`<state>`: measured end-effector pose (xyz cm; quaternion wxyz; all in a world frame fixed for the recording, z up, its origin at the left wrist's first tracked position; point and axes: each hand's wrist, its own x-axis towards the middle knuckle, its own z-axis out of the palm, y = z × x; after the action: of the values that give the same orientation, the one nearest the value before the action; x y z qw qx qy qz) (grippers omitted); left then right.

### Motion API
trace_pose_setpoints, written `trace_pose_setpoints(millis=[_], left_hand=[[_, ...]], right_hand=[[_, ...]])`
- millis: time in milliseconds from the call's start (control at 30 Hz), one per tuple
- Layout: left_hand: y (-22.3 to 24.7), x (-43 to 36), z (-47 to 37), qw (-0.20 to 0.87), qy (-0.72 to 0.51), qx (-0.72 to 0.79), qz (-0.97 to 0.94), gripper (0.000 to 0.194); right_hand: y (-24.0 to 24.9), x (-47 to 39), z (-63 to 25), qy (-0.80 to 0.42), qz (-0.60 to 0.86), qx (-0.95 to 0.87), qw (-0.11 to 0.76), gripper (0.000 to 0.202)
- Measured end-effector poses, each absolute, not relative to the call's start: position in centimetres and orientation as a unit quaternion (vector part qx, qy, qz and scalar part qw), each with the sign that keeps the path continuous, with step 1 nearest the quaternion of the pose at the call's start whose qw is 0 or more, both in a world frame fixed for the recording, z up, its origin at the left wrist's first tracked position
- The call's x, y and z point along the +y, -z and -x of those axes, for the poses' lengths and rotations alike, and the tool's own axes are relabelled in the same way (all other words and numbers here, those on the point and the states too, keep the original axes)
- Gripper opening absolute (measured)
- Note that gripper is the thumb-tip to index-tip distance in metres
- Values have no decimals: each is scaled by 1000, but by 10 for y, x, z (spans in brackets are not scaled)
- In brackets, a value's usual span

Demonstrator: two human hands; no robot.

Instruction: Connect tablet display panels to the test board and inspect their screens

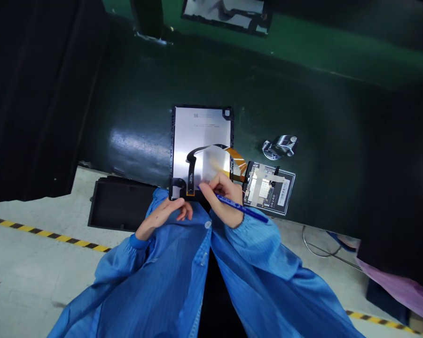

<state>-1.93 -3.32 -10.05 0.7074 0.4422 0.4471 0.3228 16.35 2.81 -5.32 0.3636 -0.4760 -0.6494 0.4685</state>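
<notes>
A tablet screen panel [206,131] with a silvery back and black frame lies on the dark green bench. A black ribbon cable [191,171] runs up from its lower edge, then bends right into an orange flex cable [237,159]. That leads to a circuit board with a battery [270,188], lying to the right of the panel. My right hand [227,195] grips a slim blue patterned pen-shaped tool [241,206], its tip near the cable's lower end. At the panel's lower left corner rests my left hand [169,213], fingers apart, thumb at the edge, holding nothing.
A shiny curved metal piece [280,147] stands on the bench [137,84] above the board. Another panel [227,14] lies at the far side. Under the front edge is a black tray [118,204]. Dark shapes flank both sides, and yellow-black tape [49,234] marks the floor.
</notes>
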Motion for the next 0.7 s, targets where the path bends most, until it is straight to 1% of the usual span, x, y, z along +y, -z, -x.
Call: trace_pose_setpoints(millis=[100,400,567,633,700], left_hand=[[102,-32,12,693,-343,479,-416,64],[105,-32,8,684,-359,504,-386,67],[107,-30,8,680,-360,506,-390,64],[103,-32,8,680,-357,506,-394,62],[94,-37,7,677,-354,507,-399,59]], right_hand=[[65,34,-159,-416,470,-687,366,39],[65,34,-156,-391,457,-711,365,34],[71,35,-157,-397,452,-690,404,35],[71,34,-163,-400,457,-669,429,35],[67,33,-173,-412,432,-653,467,32]])
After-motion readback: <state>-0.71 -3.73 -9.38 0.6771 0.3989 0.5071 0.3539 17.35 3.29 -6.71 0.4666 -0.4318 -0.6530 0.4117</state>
